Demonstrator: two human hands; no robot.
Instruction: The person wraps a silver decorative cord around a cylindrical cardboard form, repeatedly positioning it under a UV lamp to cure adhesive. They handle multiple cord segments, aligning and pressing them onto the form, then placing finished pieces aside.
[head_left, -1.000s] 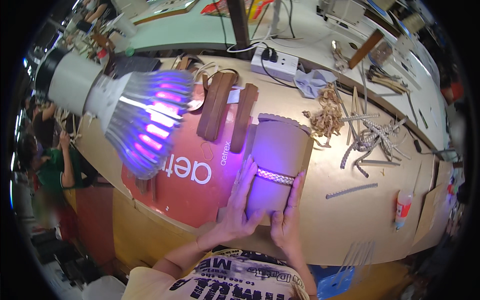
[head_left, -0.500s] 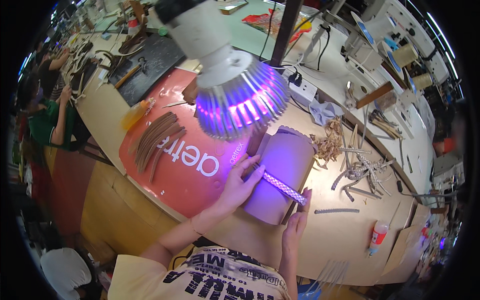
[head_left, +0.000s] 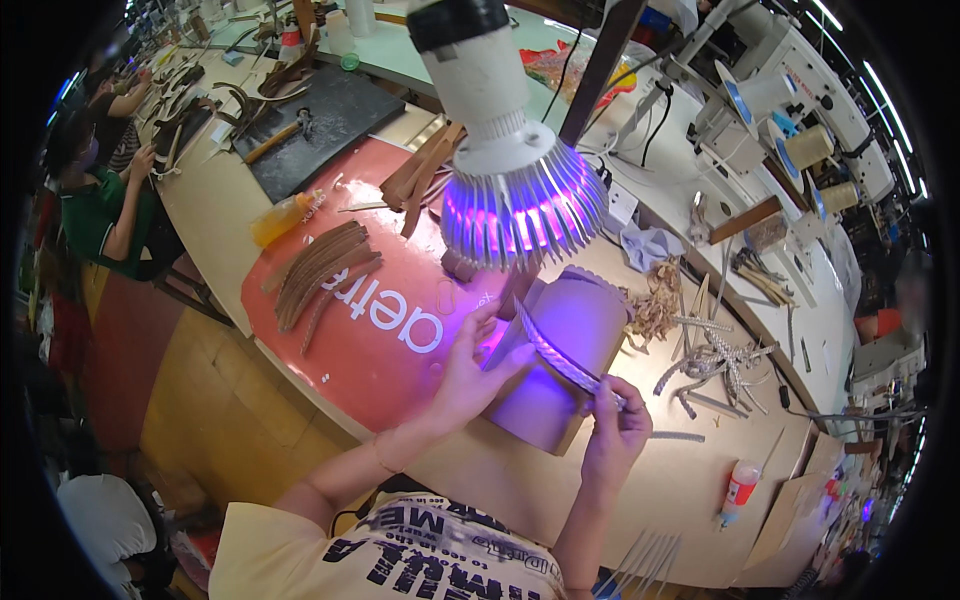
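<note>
**Braided strip held across the block under the lamp**

You held a braided strip (head_left: 560, 352) stretched between both hands, just above a tan block (head_left: 565, 345) that lay on the bench. Your left hand (head_left: 470, 365) had its fingers together, pressing the strip's upper end near the block's left edge, thumb raised beside them. Your right hand (head_left: 612, 425) pinched the strip's lower end, fingers clamped on it at the block's near right corner. The strip ran slantwise over the block, lit violet by the lamp (head_left: 510, 180) that hung directly over it.

Few containers showed. A yellow bottle (head_left: 285, 215) lay on its side at the far edge of the red mat (head_left: 380, 330); you could not tell what it held. A small glue bottle (head_left: 738, 490) with a red cap stood well to your right, near the bench edge.

The bench (head_left: 690, 480) was pale wood and curved away from you. On the red mat lay a fan of brown strips (head_left: 320, 270), and more brown pieces (head_left: 425, 170) sat behind the lamp. To the right of the block lay loose braids (head_left: 715, 365) and a heap of shavings (head_left: 655, 305). A dark mat (head_left: 320, 125) with a hammer lay further back. Sewing machines (head_left: 770, 95) stood along the far right. Another person in a green top (head_left: 95, 205) sat at the left end of the bench.
</note>
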